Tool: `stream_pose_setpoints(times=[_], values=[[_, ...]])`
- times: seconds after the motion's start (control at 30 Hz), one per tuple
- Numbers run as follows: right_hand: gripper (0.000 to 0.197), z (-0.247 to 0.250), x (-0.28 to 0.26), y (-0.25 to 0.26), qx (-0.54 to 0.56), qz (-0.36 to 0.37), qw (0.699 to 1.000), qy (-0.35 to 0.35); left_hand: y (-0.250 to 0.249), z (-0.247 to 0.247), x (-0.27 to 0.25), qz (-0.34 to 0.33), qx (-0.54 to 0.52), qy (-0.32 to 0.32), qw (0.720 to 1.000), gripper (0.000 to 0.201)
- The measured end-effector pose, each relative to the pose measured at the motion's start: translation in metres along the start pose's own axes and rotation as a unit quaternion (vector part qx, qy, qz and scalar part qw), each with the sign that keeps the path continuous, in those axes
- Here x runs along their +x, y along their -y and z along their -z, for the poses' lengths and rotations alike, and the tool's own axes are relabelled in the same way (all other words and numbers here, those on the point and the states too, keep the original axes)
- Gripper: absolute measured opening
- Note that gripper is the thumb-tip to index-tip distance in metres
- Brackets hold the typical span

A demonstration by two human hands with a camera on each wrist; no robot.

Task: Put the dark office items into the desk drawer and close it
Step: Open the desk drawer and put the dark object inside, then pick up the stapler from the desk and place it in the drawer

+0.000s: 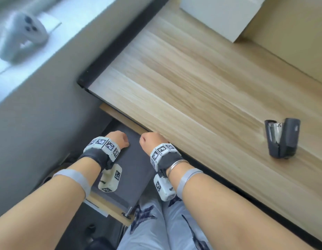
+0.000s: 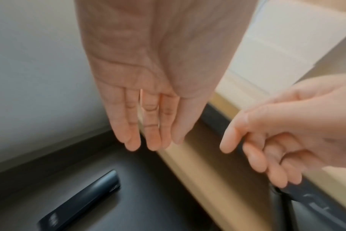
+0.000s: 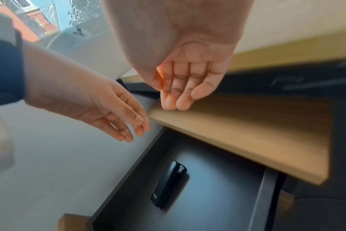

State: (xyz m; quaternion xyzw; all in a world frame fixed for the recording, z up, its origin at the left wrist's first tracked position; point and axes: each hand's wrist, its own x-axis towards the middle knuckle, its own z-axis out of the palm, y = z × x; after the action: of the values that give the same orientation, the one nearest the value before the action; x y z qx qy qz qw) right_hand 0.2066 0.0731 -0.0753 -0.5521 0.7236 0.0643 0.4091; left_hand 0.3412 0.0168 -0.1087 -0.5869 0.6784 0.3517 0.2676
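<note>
The desk drawer (image 1: 136, 170) stands pulled out under the wooden desk, its dark floor showing. A flat dark item (image 3: 169, 186) (image 2: 79, 201) lies inside it. A dark stapler (image 1: 281, 138) stands on end on the desk top (image 1: 192, 78), far to the right of both hands. My left hand (image 1: 118, 139) (image 2: 148, 137) hovers over the drawer with straight fingers and holds nothing. My right hand (image 1: 151, 139) (image 3: 180, 96) hangs beside it at the desk edge, fingers loosely curled and empty. In the head view the fingertips are hidden behind the hands.
A white box (image 1: 219, 13) sits at the back of the desk. A white device (image 1: 21, 35) rests on the windowsill at the left, above a grey wall. The drawer front with its metal handle (image 1: 128, 212) is near my legs (image 1: 165, 228).
</note>
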Motion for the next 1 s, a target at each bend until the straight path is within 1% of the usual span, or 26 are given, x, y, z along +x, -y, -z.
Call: stream_pose_setpoints(times=[0.1, 0.2, 0.37, 0.47, 0.57, 0.63, 0.7, 0.77, 0.83, 0.9, 1.0], values=[[0.035, 0.030, -0.017, -0.022, 0.005, -0.009, 0.999, -0.039, -0.039, 0.028, -0.017, -0.031, 0.008, -0.023, 0.999, 0.030], [0.035, 0.059, -0.033, -0.057, 0.013, -0.044, 0.996, -0.082, -0.091, 0.046, -0.029, -0.074, 0.017, -0.046, 0.996, 0.031], [0.034, 0.107, -0.066, -0.131, 0.043, -0.116, 0.980, -0.157, -0.179, 0.047, -0.037, -0.138, 0.014, -0.050, 0.989, 0.029], [0.033, 0.134, -0.084, -0.180, 0.062, -0.165, 0.961, -0.215, -0.223, 0.034, -0.038, -0.168, 0.020, -0.066, 0.983, 0.029], [0.030, 0.154, -0.096, -0.228, 0.080, -0.214, 0.932, -0.283, -0.262, 0.019, -0.038, -0.199, 0.027, -0.070, 0.977, 0.029], [0.026, 0.164, -0.102, -0.258, 0.081, -0.238, 0.913, -0.322, -0.282, 0.010, -0.036, -0.206, 0.027, -0.065, 0.976, 0.030], [0.030, 0.170, -0.108, -0.282, 0.079, -0.266, 0.895, -0.349, -0.299, 0.003, -0.034, -0.208, 0.023, -0.057, 0.976, 0.030], [0.043, 0.173, -0.111, -0.302, 0.092, -0.301, 0.881, -0.353, -0.311, -0.004, -0.030, -0.204, 0.019, -0.057, 0.977, 0.030], [0.053, 0.173, -0.110, -0.317, 0.128, -0.323, 0.875, -0.336, -0.319, -0.008, -0.027, -0.195, 0.015, -0.058, 0.979, 0.031], [0.057, 0.171, -0.106, -0.330, 0.174, -0.325, 0.879, -0.301, -0.325, -0.012, -0.023, -0.183, 0.008, -0.059, 0.981, 0.032], [0.052, 0.166, -0.101, -0.343, 0.230, -0.318, 0.886, -0.247, -0.333, -0.015, -0.019, -0.168, -0.010, -0.061, 0.984, 0.033]])
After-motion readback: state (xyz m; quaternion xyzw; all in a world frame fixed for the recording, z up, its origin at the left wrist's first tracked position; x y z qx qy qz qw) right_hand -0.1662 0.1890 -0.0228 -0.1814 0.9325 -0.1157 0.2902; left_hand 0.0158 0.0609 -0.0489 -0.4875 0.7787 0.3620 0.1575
